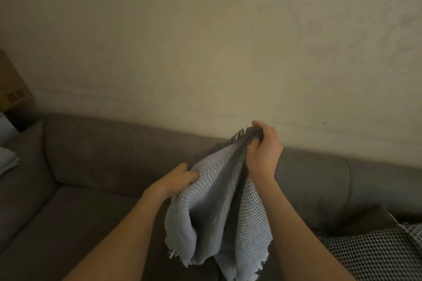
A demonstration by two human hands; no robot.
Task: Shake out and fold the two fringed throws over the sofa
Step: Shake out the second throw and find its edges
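The right hand grips the bunched fringed edge of a pale blue-grey throw held up over the sofa seat. Lower down, the left hand clutches the same edge. A second, black-and-white checked throw lies at the seat's right end.

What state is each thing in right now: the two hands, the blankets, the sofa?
left hand: grips a bunched edge of the pale blue throw.
right hand: grips its dark fringed edge, held higher.
pale blue throw: held up over the sofa, bunched, hanging in folds, not yet folded.
checked throw: lies on the sofa, untouched.
sofa: against the wall, bearing the checked throw.
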